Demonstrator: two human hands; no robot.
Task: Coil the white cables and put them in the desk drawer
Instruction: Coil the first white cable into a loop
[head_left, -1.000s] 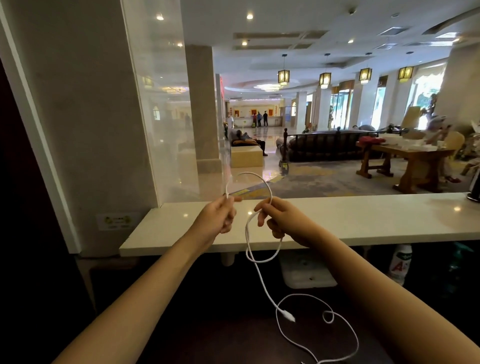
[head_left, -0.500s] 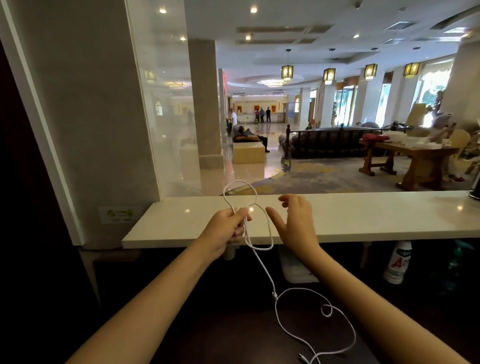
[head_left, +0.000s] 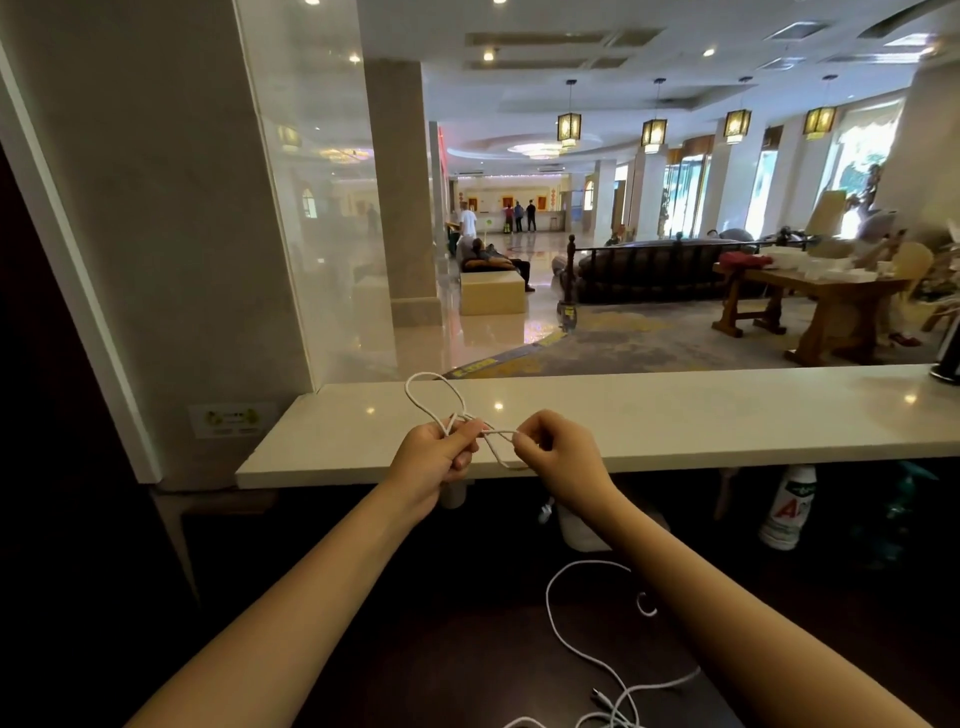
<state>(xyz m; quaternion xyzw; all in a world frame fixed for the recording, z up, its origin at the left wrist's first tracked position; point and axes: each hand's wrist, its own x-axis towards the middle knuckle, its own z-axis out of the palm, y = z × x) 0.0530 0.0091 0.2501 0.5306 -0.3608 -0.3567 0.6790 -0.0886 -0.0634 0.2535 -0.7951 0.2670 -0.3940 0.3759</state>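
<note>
White cable (head_left: 435, 397): thin, round, matte cord, held in mid-air above the front edge of the pale bench (head_left: 675, 415). One loop stands up from my left hand (head_left: 434, 462); a second, flatter loop spans sideways to my right hand (head_left: 563, 457). My left fingers (head_left: 465, 441) are curled closed, gripping the crossing of the loops; my right fingers (head_left: 530, 444) pinch the far end of the flat loop. The rest of the cord lies in loose curves on the dark surface (head_left: 467, 665) below, beneath my right forearm. A white bottle (head_left: 784, 509) stands under the bench.
</note>
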